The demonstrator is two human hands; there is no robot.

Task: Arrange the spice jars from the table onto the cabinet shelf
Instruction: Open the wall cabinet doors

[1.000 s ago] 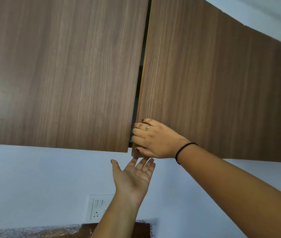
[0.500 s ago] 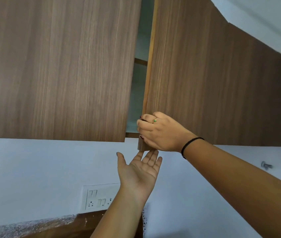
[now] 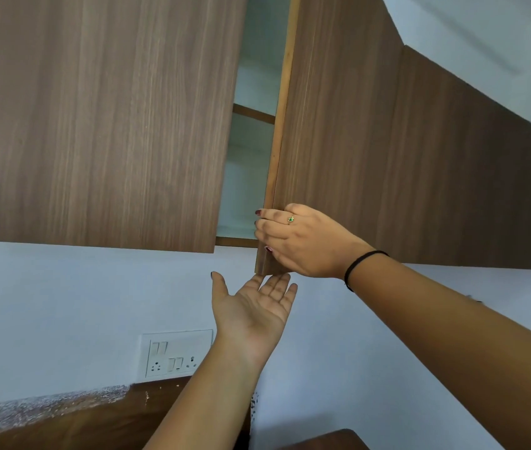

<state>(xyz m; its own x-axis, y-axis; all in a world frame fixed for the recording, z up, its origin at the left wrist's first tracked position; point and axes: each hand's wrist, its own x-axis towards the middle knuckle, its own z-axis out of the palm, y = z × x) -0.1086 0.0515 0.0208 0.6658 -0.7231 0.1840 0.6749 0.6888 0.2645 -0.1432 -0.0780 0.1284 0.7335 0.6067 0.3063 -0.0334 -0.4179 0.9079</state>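
Overhead, the wall cabinet presents two flat wood-grain doors without handles. The left door (image 3: 95, 118) is closed; the right door (image 3: 338, 125) stands ajar, hinged on its right side, with its lighter unfinished edge facing the gap. Through the gap, a pale interior is visible, crossed by one brown cabinet shelf (image 3: 252, 113) at mid-height; the cabinet's bottom panel (image 3: 236, 241) shows as a brown strip below it. What stands on the shelf cannot be told from this angle. The right hand (image 3: 303, 241) grips the free edge of the right door near its lower corner, fingers curled round the edge, a ring (image 3: 290, 219) on one finger and a black band (image 3: 359, 264) on the wrist. The left hand (image 3: 254, 306) is held palm up directly beneath that corner, fingers straight and together, thumb spread to the side, holding nothing; whether its fingertips touch the door cannot be determined. Below the cabinet runs a plain pale wall (image 3: 62, 303) carrying a white switch-and-socket plate (image 3: 176, 354). Under the plate lie a speckled strip (image 3: 46, 404) and a brown wooden surface (image 3: 95, 423). A white ceiling (image 3: 485, 27) meets the cabinet at upper right.
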